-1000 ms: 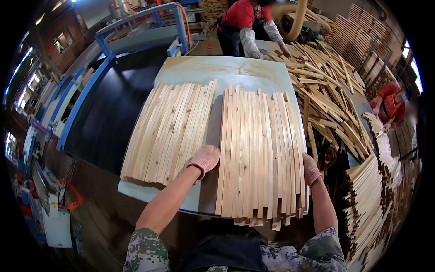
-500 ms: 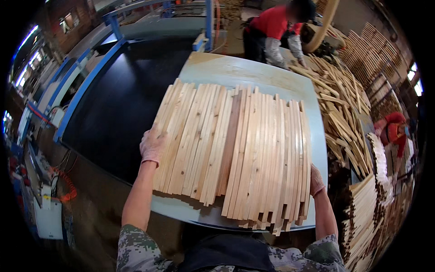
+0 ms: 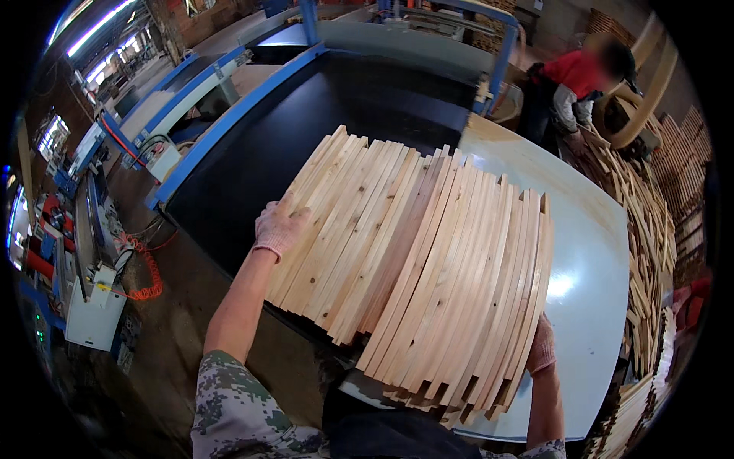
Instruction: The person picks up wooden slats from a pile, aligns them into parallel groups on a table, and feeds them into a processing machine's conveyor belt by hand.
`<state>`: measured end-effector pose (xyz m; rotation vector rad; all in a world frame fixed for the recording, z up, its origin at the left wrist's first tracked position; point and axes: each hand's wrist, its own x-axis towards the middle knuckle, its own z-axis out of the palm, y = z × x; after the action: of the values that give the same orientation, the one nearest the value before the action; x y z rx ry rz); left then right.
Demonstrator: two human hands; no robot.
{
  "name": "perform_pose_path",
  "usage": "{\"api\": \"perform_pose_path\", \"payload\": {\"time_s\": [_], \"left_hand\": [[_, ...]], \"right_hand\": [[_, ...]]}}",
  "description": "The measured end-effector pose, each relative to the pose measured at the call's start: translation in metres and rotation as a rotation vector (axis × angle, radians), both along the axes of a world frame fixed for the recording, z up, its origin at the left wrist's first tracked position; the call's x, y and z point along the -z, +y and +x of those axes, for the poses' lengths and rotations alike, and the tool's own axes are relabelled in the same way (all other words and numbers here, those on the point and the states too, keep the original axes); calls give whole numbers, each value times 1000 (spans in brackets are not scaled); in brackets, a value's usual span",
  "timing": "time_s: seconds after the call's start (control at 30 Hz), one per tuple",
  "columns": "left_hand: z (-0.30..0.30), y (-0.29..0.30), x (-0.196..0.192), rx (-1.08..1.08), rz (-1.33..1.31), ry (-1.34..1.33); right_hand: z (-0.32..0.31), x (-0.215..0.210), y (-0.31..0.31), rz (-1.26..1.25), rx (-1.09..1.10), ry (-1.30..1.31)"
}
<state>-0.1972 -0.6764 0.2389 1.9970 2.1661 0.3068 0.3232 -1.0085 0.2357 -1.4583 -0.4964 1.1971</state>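
Observation:
A wide row of pale wooden strips (image 3: 417, 268), set side by side with uneven ends, lies between my two gloved hands. My left hand (image 3: 281, 227) presses on the outer strips at the left edge, its fingers over the wood. At the right edge my right hand (image 3: 541, 346) grips the outermost strip from the side, its fingers partly hidden behind the wood. The left part of the row lies over the black belt (image 3: 229, 153); the right part is over the pale, smooth tabletop (image 3: 589, 229).
Blue machine rails (image 3: 245, 115) run along the belt's far-left side. Right of the tabletop lies a heap of loose wooden strips (image 3: 650, 252), where a person in a red top (image 3: 569, 76) bends over. A coiled orange hose (image 3: 145, 268) hangs at the left.
My hands have carried the row of strips leftward, from the pale tabletop partly onto the black belt. The view has turned left.

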Motion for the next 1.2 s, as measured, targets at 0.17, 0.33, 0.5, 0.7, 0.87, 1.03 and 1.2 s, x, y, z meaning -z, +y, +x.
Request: {"api": "perform_pose_path", "payload": {"time_s": [0.17,0.33,0.5,0.7,0.87,1.03,1.2], "left_hand": [[14,-12,3,28,52,59],[22,-19,11,-16,55,160],[27,-25,30,11,89,228],[45,-42,38,26,122,290],[73,-67,41,204,83,137],[152,-142,25,458,48,-12],[172,-154,8,397,-62,-368]], "right_hand": [[9,16,-3,77,-113,-328],[8,23,-5,111,-304,-1028],[15,69,0,128,31,-3],[10,76,6,91,138,140],[11,66,5,-26,72,-397],[13,43,4,-451,-183,-1157],[10,48,2,-359,-45,-1188]]}}
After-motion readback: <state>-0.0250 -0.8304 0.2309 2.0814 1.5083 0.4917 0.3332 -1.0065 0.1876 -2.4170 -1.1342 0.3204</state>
